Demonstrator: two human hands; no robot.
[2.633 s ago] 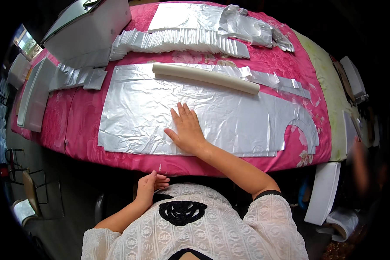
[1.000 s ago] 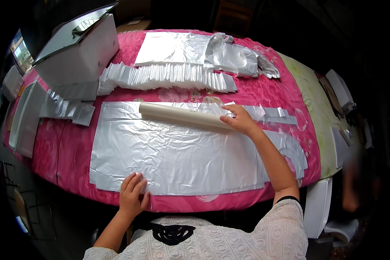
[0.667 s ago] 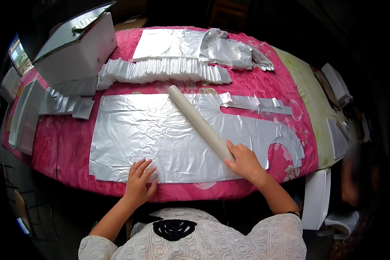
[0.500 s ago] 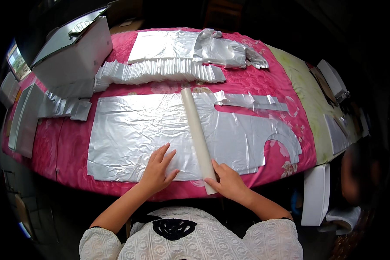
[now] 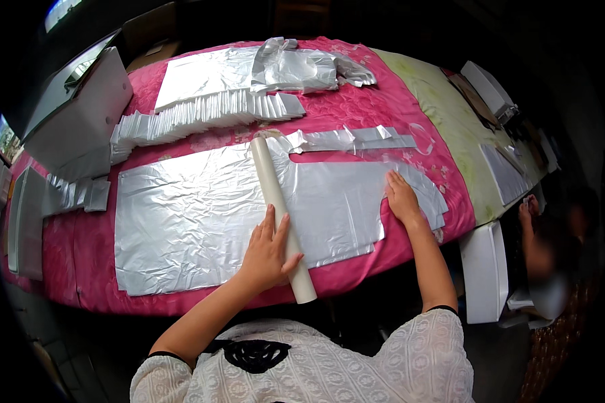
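Observation:
A stack of thin silvery plastic sheets, apron-shaped [image 5: 175, 225], lies spread flat, with curved cut-outs and narrow strips toward its right end. Across it rests a long pale tube [image 5: 270, 176], slanting from the far side to the near edge. My left hand [image 5: 269, 252] lies on the tube's near part, fingers spread and not wrapped round it. Farther right, my right hand [image 5: 402, 196] reaches over the sheets beside the curved cut-out. Its fingers are stretched out, touching the plastic, with nothing visibly gripped.
Behind lie a row of folded silvery packets [image 5: 202, 115] and another plastic pile [image 5: 208, 74] on the pink cloth [image 5: 356, 272]. White boxes [image 5: 81, 111] stand at left. A white container [image 5: 484, 269] and a seated person [image 5: 541, 252] are at right.
My right hand has left the tube's near end and moved right and away onto the sheets. My left hand has moved from the plastic onto the tube. The whole view has shifted slightly.

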